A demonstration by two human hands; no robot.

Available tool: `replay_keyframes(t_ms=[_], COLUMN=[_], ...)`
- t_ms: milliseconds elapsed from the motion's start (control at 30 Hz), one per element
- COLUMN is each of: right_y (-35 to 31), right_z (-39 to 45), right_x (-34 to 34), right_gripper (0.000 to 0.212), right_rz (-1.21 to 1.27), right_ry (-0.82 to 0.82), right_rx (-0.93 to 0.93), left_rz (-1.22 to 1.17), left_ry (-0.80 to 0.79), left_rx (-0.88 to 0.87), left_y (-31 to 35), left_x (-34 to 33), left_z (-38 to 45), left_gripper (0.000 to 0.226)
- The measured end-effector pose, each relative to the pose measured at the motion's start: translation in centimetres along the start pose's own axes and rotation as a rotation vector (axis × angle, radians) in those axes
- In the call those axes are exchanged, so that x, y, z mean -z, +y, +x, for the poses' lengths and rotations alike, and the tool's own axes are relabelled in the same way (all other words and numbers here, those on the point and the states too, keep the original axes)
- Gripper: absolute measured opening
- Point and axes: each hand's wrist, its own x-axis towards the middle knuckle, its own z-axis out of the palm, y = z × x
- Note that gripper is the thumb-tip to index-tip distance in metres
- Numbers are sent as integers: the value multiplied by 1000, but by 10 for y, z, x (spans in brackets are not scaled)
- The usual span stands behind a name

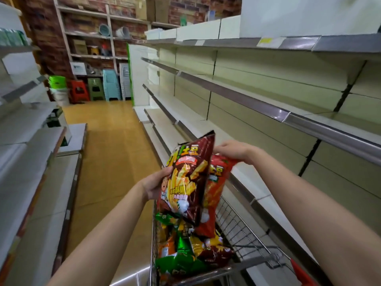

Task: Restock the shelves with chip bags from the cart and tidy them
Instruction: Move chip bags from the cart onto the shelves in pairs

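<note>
Head: left grip (153, 187) holds brown bag (185, 178); right grip (233, 150) pinches red bag (214, 195) behind, above cart (233, 221).

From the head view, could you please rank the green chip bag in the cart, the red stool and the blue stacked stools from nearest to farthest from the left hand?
1. Green chip bag, below the left hand, in the cart.
2. Red stool, aisle end.
3. Blue stacked stools, beside it; nearly tied.

The dark brown chip bag (186, 178) shows "土豆" in yellow at its top; its other print and the shelf tags are too blurred to read.
</note>
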Motion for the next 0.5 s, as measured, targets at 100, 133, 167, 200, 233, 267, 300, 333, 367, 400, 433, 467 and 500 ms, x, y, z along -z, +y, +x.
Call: replay_keyframes(t_ms=[100, 133, 167, 200, 233, 267, 300, 333, 367, 400, 433, 467, 500], right_y=[13, 17, 20, 24, 27, 30, 34, 38, 42, 47, 50, 52, 55], right_z=[5, 5, 3, 2, 1, 1, 1, 1, 0, -1, -4, -9, -13], right_x=[-3, -7, -11, -18, -24, -31, -38, -44, -49, -52, -55, -57, -58], right_gripper=[69, 81, 89, 92, 93, 92, 91, 93, 95, 92, 82, 70, 60], right_rz=[138, 199, 238, 252, 255, 272, 315, 376, 449, 520, 565, 589, 613], right_ry=[175, 184, 171, 146, 119, 89, 66, 54, 60, 80, 117, 162, 202], right_rx=[-1, -11, -29, -52, -67, -86, -99, -105, -113, -121, -126, -135, -142], left_rz=[-105, -121, -124, -119, -116, -116, -120, -128, -139, -146, -152, -153, -151], left_ry=[75, 108, 130, 135, 134, 130, 122, 113, 103, 91, 74, 55, 37], left_rx=[-70, -83, -94, -107, -118, -127, -132, -135, -134, -130, -122, -113, -100], left_y=[1, 1, 2, 3, 5, 6, 6, 6, 6, 5, 4, 2, 1], left_x=[13, 17, 18, 17, 15, 12, 9, 5, 1, -2, -6, -9, -13], left_z=[3, 5, 8, 11, 14, 18, 22, 25, 28, 32, 35, 38, 41], left_gripper=[91, 99, 104, 107, 107, 107, 107, 107, 108, 110, 111, 110, 109])
